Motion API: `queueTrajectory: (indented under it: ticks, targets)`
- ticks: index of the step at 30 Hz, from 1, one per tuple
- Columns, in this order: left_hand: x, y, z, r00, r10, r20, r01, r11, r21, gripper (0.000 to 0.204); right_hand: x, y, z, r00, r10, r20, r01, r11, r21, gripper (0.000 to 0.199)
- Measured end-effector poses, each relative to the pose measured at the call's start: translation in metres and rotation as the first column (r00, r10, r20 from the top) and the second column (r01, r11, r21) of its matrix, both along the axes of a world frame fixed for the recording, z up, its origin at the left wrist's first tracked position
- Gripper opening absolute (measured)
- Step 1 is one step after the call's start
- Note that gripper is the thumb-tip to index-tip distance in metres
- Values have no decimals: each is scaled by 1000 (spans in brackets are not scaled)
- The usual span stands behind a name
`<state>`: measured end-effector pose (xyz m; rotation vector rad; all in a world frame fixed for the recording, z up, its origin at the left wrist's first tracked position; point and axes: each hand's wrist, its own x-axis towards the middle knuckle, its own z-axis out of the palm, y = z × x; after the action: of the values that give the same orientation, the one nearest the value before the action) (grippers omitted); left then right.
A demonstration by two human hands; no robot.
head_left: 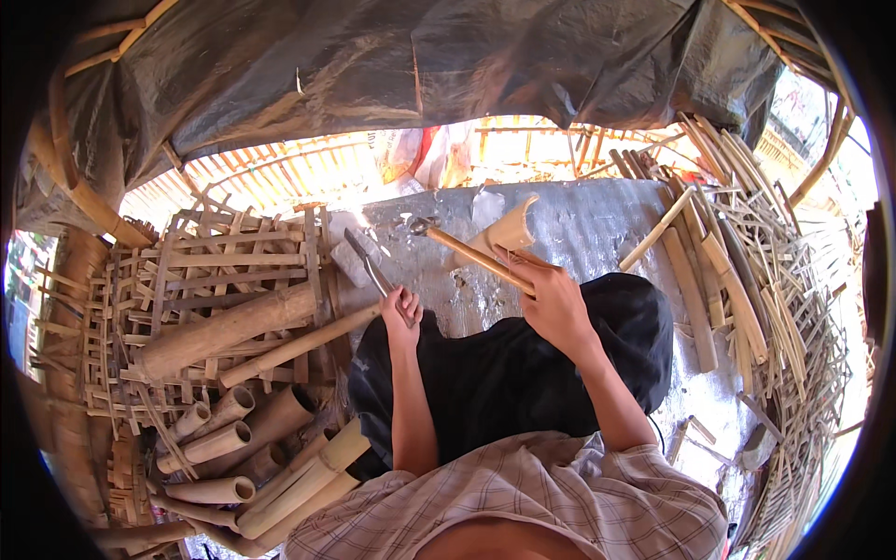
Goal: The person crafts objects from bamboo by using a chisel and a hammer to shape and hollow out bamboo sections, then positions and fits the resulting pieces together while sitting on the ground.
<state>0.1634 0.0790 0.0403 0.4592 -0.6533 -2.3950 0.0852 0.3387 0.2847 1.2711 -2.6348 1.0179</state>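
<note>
1. Left hand is clenched around a metal blade, just left of the bamboo stick.
2. Right hand grips that bamboo stick's near end.
3. Cut bamboo tubes lie well left, below it.

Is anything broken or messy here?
Yes, it is messy. Thin bamboo strips lie scattered in a loose tangle on the right. The bamboo piece above the right hand has one end cut on a slant. The left hand holds a knife.
</note>
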Motion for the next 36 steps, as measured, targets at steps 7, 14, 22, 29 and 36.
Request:
queueTrajectory:
  ticks: [7,14,22,29,36]
  targets:
    - [85,28,107,977,-88,193,159,906,-392,37,-21,-10,-2,1000,12,-2,-12,999,-52,58]
    - [80,51,263,891,134,435,286,578,-764,36,-60,-32,2,993,117,-2,-116,989,-89,82]
    - [-1,93,326,796,252,550,355,541,-762,31,-62,-74,-12,995,53,-85,-61,994,-93,87]
    - [-42,102,322,796,148,587,398,602,-692,33,-72,-74,-18,994,54,-94,-64,993,-100,95]
    - [-70,101,323,760,291,581,416,469,-779,32,-77,-68,-13,992,66,-107,-69,997,-20,99]
